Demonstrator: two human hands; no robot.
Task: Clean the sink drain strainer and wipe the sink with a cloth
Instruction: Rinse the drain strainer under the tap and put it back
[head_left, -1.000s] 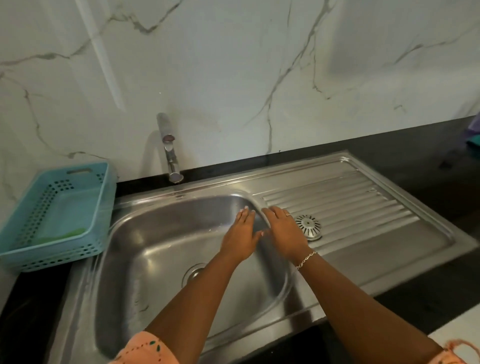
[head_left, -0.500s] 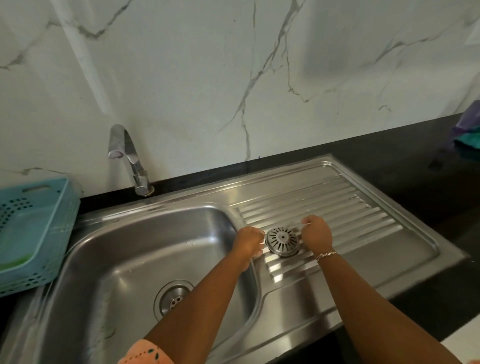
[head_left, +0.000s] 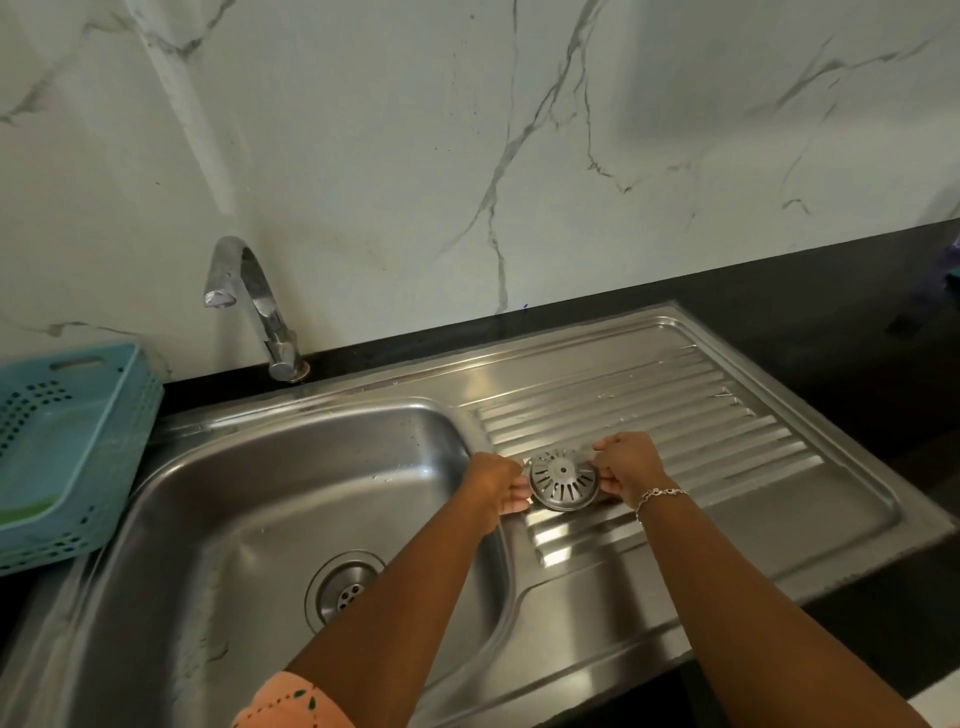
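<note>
A round slotted metal drain strainer (head_left: 564, 480) sits on the ribbed drainboard (head_left: 675, 415) of the steel sink (head_left: 291, 467), just right of the bowl. My left hand (head_left: 496, 480) grips its left edge with curled fingers, and my right hand (head_left: 628, 467), with a bracelet at the wrist, grips its right edge. The open drain hole (head_left: 345, 587) lies at the bottom of the bowl, partly hidden by my left forearm. No cloth shows near the sink.
A chrome tap (head_left: 254, 306) stands behind the bowl against the marble wall. A teal perforated basket (head_left: 67, 447) rests on the black counter at the left. A purple and teal object (head_left: 953, 265) peeks in at the far right edge.
Both hands left the bowl's rim and moved right onto the drainboard, closing on either side of the strainer. The camera has shifted right and drawn nearer.
</note>
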